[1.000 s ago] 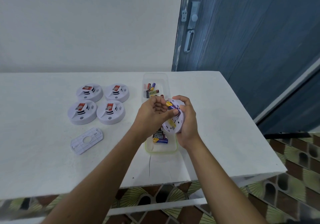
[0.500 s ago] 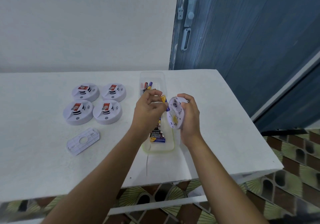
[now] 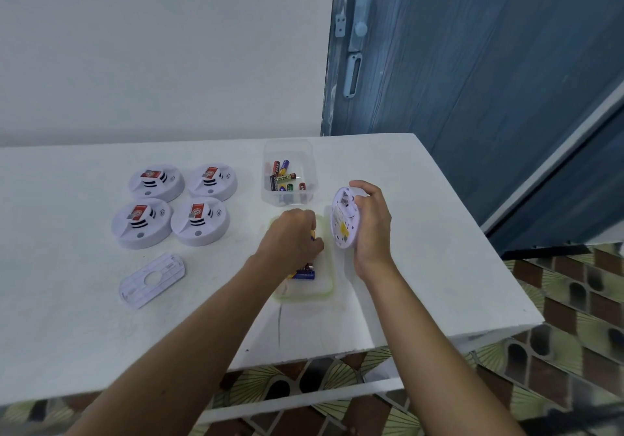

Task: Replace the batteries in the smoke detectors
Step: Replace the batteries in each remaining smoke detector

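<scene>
**Left hand lowers the extracted battery into the near tray**

Left hand [image 3: 290, 241] position: a second ago it worked at the open back of the smoke detector [image 3: 342, 223]. Half a second ago it had drawn clear with a yellow-and-blue battery [image 3: 313, 235] in its fingertips. It is now down inside the green-rimmed tray [image 3: 329, 287], knuckles up and fingers curled. A sliver of the battery shows at the fingertips, so the pinch appears to be maintained.

Right hand [image 3: 371, 223] position: it grips the smoke detector by its rim, fingers wrapped over the top edge. The unit is held on edge just right of the tray, above the table [image 3: 422, 267], with its back turned toward the left hand. Over the same interval it has moved slightly to the right. Whether a cell remains in the bay cannot be determined.

Meaning for the task: removal from this unit is judged complete or nearly so. The tray, which already holds loose cells [image 3: 305, 274], probably serves as the discard point. Fitting a replacement is the step outstanding.

Surrounding items:
- A clear tub [image 3: 270, 196] of mixed batteries stands just behind the tray, a likely source of fresh cells.
- Four further detectors [image 3: 141, 223] sit face up in a square, well to the left.
- A detached mounting plate [image 3: 152, 280] lies in front of them.
</scene>
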A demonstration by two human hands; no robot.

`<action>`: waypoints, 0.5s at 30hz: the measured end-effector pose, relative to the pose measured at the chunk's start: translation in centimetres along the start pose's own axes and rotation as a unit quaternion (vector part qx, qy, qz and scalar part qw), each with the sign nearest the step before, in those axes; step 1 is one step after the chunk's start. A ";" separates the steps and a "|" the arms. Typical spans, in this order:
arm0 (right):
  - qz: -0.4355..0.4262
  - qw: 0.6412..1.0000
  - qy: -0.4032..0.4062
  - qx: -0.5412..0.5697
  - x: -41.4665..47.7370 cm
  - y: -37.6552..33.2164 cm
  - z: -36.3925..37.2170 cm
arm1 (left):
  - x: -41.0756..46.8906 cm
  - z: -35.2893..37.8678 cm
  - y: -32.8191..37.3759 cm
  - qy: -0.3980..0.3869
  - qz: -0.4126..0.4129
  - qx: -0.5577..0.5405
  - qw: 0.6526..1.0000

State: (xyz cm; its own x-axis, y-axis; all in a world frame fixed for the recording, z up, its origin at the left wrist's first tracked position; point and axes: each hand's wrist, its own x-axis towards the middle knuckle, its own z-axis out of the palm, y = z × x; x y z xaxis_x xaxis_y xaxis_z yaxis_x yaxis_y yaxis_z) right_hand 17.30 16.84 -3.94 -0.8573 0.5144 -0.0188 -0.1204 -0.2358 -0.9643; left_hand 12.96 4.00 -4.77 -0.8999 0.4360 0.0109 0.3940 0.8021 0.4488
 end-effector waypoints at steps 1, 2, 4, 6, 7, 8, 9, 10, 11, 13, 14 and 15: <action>0.002 1.000 0.001 0.001 0.1 -0.1 0.0 | 0.1 0.0 -0.1 0.000 0.004 0.006 1.000; 0.005 1.000 0.003 0.003 0.2 -0.1 0.1 | 0.2 0.0 -0.3 -0.003 0.007 0.011 1.000; 0.010 1.000 0.004 0.005 0.3 -0.2 0.2 | 0.3 0.0 -0.6 -0.010 0.009 0.017 1.000; 0.010 1.000 0.004 0.008 0.4 -0.2 0.4 | 0.5 0.0 -0.9 -0.011 0.014 0.015 1.000; 0.009 1.000 0.002 0.010 0.4 -0.1 0.5 | 0.5 -0.1 -1.1 -0.008 0.017 0.009 1.000; 0.009 1.000 0.001 0.012 0.5 -0.1 0.6 | 0.6 -0.4 -1.1 -0.003 0.020 0.002 1.000; 0.009 1.000 0.000 0.016 0.6 0.0 0.7 | 0.6 -0.6 -1.2 0.003 0.021 -0.006 1.000; 0.010 1.000 -0.001 0.021 0.8 -0.1 0.8 | 0.7 -1.0 -1.2 0.010 0.021 -0.013 1.000; 0.011 1.000 -0.001 0.025 0.9 -0.1 0.9 | 0.8 -1.5 -1.2 0.019 0.018 -0.018 0.999; 0.015 0.999 -0.003 0.031 1.3 -0.1 1.2 | 1.2 -2.7 -1.0 0.038 0.007 -0.040 0.998; 0.017 0.999 -0.004 0.035 1.5 -0.2 1.3 | 1.4 -3.3 -0.8 0.051 0.004 -0.058 0.997; 0.019 0.999 -0.006 0.040 1.7 -0.2 1.5 | 1.7 -3.9 -0.8 0.064 0.008 -0.074 0.995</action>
State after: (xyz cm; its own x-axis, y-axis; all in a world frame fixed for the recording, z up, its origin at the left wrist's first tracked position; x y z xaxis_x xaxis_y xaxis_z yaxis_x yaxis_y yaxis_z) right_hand 15.16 16.53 -3.38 -0.8681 0.4936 -0.0519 -0.1266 -0.3213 -0.9385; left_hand 10.39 2.52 -1.60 -0.9140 0.3846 0.1294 0.3853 0.7224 0.5741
